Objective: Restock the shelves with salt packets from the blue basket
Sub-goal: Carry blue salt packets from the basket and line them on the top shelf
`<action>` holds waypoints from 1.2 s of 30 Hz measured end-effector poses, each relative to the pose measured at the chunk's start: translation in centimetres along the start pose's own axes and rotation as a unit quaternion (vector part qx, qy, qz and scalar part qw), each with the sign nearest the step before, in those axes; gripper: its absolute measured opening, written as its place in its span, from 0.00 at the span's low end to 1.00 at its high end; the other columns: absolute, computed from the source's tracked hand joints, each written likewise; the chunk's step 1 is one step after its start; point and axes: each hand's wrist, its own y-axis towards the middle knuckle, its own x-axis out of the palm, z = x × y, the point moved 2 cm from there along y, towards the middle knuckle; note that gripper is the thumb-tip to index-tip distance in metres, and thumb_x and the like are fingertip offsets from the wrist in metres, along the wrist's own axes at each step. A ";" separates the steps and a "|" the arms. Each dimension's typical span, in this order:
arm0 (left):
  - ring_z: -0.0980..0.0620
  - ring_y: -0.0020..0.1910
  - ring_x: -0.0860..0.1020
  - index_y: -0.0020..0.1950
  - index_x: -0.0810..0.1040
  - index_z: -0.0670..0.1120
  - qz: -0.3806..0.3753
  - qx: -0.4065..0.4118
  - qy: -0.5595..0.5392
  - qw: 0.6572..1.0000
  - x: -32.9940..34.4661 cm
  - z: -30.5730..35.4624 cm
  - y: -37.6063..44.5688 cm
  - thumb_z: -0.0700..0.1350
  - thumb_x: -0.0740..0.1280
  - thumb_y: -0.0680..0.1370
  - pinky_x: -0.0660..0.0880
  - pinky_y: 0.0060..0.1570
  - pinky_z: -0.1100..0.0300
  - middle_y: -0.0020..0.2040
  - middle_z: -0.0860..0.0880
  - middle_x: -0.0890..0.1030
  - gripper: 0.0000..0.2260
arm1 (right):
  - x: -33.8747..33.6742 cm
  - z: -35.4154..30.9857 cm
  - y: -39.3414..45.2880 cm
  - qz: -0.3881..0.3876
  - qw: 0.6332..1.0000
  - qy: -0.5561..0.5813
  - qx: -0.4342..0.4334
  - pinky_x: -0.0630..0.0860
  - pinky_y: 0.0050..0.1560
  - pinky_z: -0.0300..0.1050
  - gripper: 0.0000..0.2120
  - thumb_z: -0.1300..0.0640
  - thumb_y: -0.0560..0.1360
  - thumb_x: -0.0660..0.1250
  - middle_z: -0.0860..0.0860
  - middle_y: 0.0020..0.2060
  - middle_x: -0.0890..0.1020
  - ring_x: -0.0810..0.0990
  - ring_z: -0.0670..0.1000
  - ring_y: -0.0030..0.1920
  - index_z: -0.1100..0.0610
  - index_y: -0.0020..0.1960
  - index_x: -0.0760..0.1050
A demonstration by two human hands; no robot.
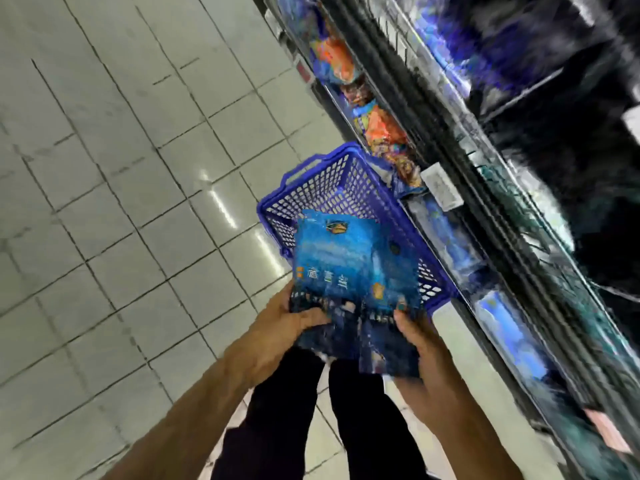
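A stack of blue salt packets [346, 268] is held above the blue basket [322, 188], which stands on the tiled floor beside the shelves. My left hand [277, 334] grips the stack's near left edge, thumb on top. My right hand [426, 344] grips the near right edge. The packets hide most of the basket's inside. The shelves [485, 188] run along the right, blurred by motion.
Orange and blue snack bags [384, 133] fill the lower shelf beyond the basket. A white price tag [441, 190] hangs on the shelf rail. More blue packets [512, 334] lie on the low shelf at right. My dark trouser legs [311, 410] stand below the hands.
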 end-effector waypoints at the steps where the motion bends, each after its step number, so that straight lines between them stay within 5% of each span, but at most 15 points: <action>1: 0.50 0.43 0.86 0.59 0.82 0.46 -0.013 0.009 -0.009 1.000 0.4 1.4 -2.9 0.29 0.74 0.69 0.81 0.38 0.61 0.50 0.45 0.87 0.22 | 0.6 -1.0 -2.8 -0.017 1.000 0.021 -0.009 0.76 0.66 0.58 0.30 0.47 0.72 0.72 0.58 0.71 0.74 0.76 0.58 0.69 0.52 0.73 0.71; 4: 0.46 0.53 0.85 0.63 0.80 0.45 -0.037 0.037 -0.001 0.999 2.0 6.3 -11.1 0.33 0.77 0.65 0.81 0.49 0.55 0.57 0.43 0.85 0.27 | 2.1 -4.3 -10.6 -0.081 0.995 0.054 -0.020 0.77 0.64 0.61 0.27 0.60 0.73 0.65 0.58 0.65 0.80 0.81 0.59 0.63 0.56 0.73 0.71; 8: 0.44 0.56 0.84 0.64 0.78 0.44 -0.018 0.093 0.048 0.994 4.7 11.8 -20.6 0.33 0.79 0.63 0.82 0.50 0.53 0.57 0.44 0.86 0.30 | 1.9 -8.0 -19.5 -0.105 0.991 0.051 -0.068 0.84 0.46 0.53 0.27 0.67 0.71 0.66 0.57 0.56 0.85 0.87 0.57 0.52 0.57 0.69 0.73; 10: 0.43 0.54 0.84 0.62 0.79 0.43 0.006 0.123 0.058 0.991 6.4 13.5 -24.8 0.35 0.77 0.64 0.82 0.51 0.49 0.55 0.44 0.86 0.27 | 1.4 -9.4 -23.5 -0.120 0.988 0.029 -0.098 0.84 0.46 0.52 0.26 0.70 0.70 0.65 0.58 0.55 0.86 0.87 0.58 0.50 0.59 0.67 0.74; 13: 0.50 0.44 0.86 0.54 0.82 0.46 0.030 0.156 0.034 0.987 8.6 15.0 -29.6 0.38 0.76 0.63 0.83 0.41 0.58 0.49 0.46 0.88 0.20 | 0.2 -11.5 -28.7 -0.050 0.983 -0.022 -0.173 0.81 0.42 0.49 0.30 0.62 0.64 0.77 0.54 0.50 0.87 0.84 0.55 0.41 0.57 0.65 0.77; 18: 0.56 0.40 0.85 0.52 0.81 0.45 0.014 0.237 0.123 0.964 12.9 16.4 -33.9 0.36 0.78 0.66 0.81 0.38 0.64 0.43 0.52 0.88 0.16 | -3.0 -13.3 -35.3 0.071 0.963 -0.042 -0.255 0.77 0.62 0.65 0.31 0.52 0.58 0.82 0.57 0.53 0.87 0.84 0.61 0.56 0.56 0.60 0.81; 24: 0.51 0.47 0.86 0.49 0.86 0.51 -0.084 0.262 0.234 0.932 20.4 17.2 -35.3 0.52 0.80 0.62 0.82 0.45 0.57 0.48 0.49 0.88 0.18 | -7.0 -12.4 -41.8 0.185 0.922 0.022 -0.339 0.79 0.51 0.44 0.31 0.39 0.57 0.79 0.41 0.49 0.87 0.86 0.43 0.50 0.46 0.58 0.80; 26: 0.49 0.48 0.86 0.49 0.86 0.49 -0.125 0.252 0.262 0.923 22.9 17.1 -35.1 0.55 0.80 0.60 0.83 0.49 0.53 0.48 0.49 0.88 0.21 | -8.2 -11.2 -43.3 0.235 0.900 0.058 -0.362 0.77 0.44 0.36 0.26 0.40 0.58 0.77 0.38 0.47 0.87 0.85 0.39 0.47 0.43 0.56 0.80; 30: 0.58 0.46 0.86 0.51 0.85 0.51 -0.209 0.246 0.349 0.879 27.4 16.3 -35.2 0.59 0.79 0.59 0.80 0.40 0.66 0.46 0.55 0.88 0.24 | -10.3 -6.9 -46.5 0.344 0.839 0.140 -0.398 0.79 0.43 0.32 0.22 0.48 0.65 0.77 0.40 0.48 0.87 0.85 0.40 0.48 0.49 0.58 0.80; 36: 0.60 0.42 0.85 0.50 0.84 0.51 -0.328 0.233 0.451 0.797 33.9 10.6 -36.1 0.50 0.79 0.69 0.78 0.36 0.67 0.44 0.57 0.87 0.12 | -12.7 1.9 -52.5 0.483 0.739 0.257 -0.394 0.78 0.37 0.30 0.11 0.63 0.71 0.76 0.42 0.41 0.88 0.86 0.40 0.40 0.56 0.52 0.82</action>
